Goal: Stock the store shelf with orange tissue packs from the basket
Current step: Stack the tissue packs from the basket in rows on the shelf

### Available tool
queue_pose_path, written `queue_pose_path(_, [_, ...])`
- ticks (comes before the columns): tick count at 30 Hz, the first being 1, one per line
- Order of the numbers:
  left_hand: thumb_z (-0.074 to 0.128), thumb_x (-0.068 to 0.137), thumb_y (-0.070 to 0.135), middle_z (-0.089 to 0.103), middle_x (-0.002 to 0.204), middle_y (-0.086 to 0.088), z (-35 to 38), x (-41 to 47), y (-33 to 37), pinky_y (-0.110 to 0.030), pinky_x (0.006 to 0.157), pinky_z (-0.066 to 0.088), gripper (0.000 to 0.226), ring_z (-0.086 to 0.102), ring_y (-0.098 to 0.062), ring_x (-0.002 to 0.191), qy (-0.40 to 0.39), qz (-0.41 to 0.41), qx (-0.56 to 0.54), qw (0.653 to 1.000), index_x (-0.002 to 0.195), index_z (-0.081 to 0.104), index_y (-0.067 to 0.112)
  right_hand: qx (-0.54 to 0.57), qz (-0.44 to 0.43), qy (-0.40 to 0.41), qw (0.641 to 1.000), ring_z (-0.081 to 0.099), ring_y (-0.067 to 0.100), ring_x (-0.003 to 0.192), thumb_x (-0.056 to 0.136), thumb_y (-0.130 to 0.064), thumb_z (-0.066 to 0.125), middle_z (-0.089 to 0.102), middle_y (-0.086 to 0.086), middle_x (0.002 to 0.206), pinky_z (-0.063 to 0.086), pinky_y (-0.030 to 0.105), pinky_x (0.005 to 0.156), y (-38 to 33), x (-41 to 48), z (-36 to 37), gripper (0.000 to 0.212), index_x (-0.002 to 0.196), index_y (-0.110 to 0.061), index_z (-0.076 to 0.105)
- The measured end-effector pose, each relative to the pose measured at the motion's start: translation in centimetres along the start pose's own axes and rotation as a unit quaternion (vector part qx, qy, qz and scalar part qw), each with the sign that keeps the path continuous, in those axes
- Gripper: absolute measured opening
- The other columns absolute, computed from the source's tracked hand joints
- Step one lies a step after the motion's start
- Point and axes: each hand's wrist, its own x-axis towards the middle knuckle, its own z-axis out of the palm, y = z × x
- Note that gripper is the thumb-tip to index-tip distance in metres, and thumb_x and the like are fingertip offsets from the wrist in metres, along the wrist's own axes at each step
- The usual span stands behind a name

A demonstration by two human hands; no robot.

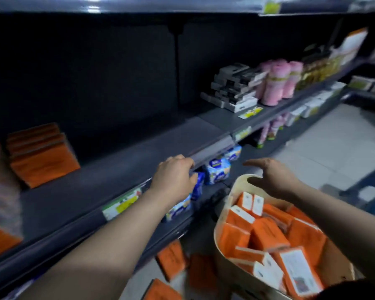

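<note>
Right grip (273,176) hovers open, fingers spread, over the basket (232,191) rim, holding nothing. Left grip (173,176) curls at the shelf (117,169) front edge; whether it holds anything, we cannot tell. Orange tissue packs (266,234) lie heaped in the basket. We judge them light, soft and film-slick, best pinched across the narrow sides.

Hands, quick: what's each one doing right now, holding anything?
Left hand: fingers curled at the shelf edge; whether it grips cannot be told.
Right hand: open over the basket, holding nothing.
</note>
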Motion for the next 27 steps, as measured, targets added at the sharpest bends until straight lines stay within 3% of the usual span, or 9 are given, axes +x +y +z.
queue_pose_path(8, [0.057, 0.084, 0.024, 0.061, 0.115, -0.006, 11.2, 4.3, 8.2, -0.039, 0.088, 0.048, 0.03, 0.055, -0.027, 0.11, -0.166, 0.094, -0.038, 0.981, 0.113, 0.062, 0.02, 0.009, 0.111, -0.055, 0.992, 0.052, 0.026, 0.12, 0.083, -0.024, 0.067, 0.058, 0.004, 0.133, 0.042, 0.036, 0.101, 11.0, -2.7, 2.1, 0.048, 0.13, -0.023, 0.056])
queue_pose_path(14, [0.058, 0.083, 0.012, 0.056, 0.125, -0.002, 19.5, 6.3, 10.6, -0.036, 0.093, 0.045, 0.042, 0.052, -0.026, 0.117, -0.276, 0.163, 0.023, 0.947, 0.123, 0.057, 0.024, 0.014, 0.134, -0.057, 0.989, 0.057, 0.022, 0.115, 0.078, -0.026, 0.07, 0.062, 0.001, 0.126, 0.045, 0.031, 0.095, 16.0, -4.5, 5.4, 0.05, 0.126, -0.03, 0.058])
queue_pose_path(18, [0.056, 0.086, 0.019, 0.058, 0.12, -0.006, 23.4, 6.3, 11.3, -0.039, 0.092, 0.047, 0.036, 0.053, -0.03, 0.113, -0.331, 0.219, 0.087, 0.914, 0.121, 0.059, 0.024, 0.026, 0.132, -0.057, 0.989, 0.058, 0.023, 0.109, 0.079, -0.026, 0.069, 0.066, 0.002, 0.119, 0.047, 0.034, 0.089, 18.0, -5.1, 6.6, 0.042, 0.119, -0.035, 0.062])
queue_pose_path(23, [0.051, 0.09, 0.029, 0.055, 0.123, -0.006, 26.4, 6.0, 11.7, -0.035, 0.092, 0.042, 0.038, 0.049, -0.03, 0.114, -0.362, 0.245, 0.127, 0.89, 0.127, 0.055, 0.034, 0.05, 0.16, -0.072, 0.983, 0.056, 0.022, 0.116, 0.087, -0.026, 0.063, 0.061, 0.004, 0.128, 0.041, 0.025, 0.09, 19.9, -6.1, 7.4, 0.041, 0.128, -0.025, 0.058])
queue_pose_path(27, [0.05, 0.089, 0.028, 0.056, 0.118, -0.003, 26.9, 6.1, 11.9, -0.038, 0.09, 0.041, 0.03, 0.046, -0.027, 0.111, -0.34, 0.264, 0.165, 0.887, 0.118, 0.058, 0.029, 0.074, 0.189, -0.089, 0.975, 0.056, 0.022, 0.117, 0.091, -0.028, 0.058, 0.058, 0.004, 0.13, 0.047, 0.035, 0.096, 20.5, -6.8, 7.4, 0.042, 0.132, -0.026, 0.053])
